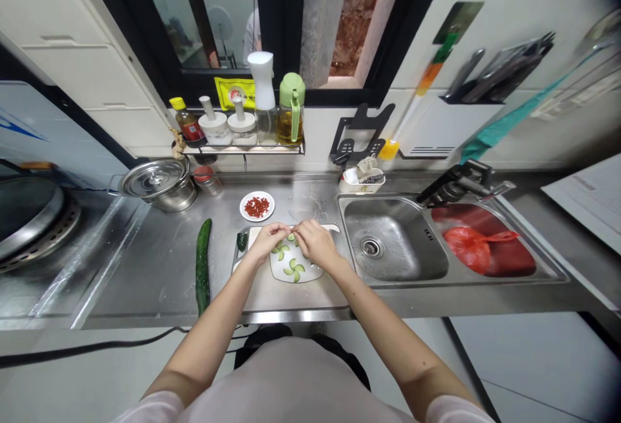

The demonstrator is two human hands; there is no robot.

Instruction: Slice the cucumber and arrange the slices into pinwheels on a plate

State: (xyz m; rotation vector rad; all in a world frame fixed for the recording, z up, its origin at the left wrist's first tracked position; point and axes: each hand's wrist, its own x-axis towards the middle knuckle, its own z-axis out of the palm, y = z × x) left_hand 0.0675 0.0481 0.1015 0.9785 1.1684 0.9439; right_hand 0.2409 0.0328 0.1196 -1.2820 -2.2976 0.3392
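My left hand (266, 240) and my right hand (315, 242) meet over the far edge of a white plate (310, 272) on the steel counter. Both pinch with curled fingers at a green cucumber slice (292, 237) between them. On the plate lie cucumber slices arranged in small pinwheel shapes (294, 270). The plate rests on a white cutting board (253, 235). A short cucumber end (241, 240) lies at the board's left edge. A whole long cucumber (202, 266) lies on the counter to the left.
A small white dish of red bits (257, 206) sits behind the board. A lidded steel pot (158, 184) stands at the back left, a stove beyond it. The double sink (392, 245) is to the right, a red bag (468, 247) in its far basin. Bottles line a rack (245, 146).
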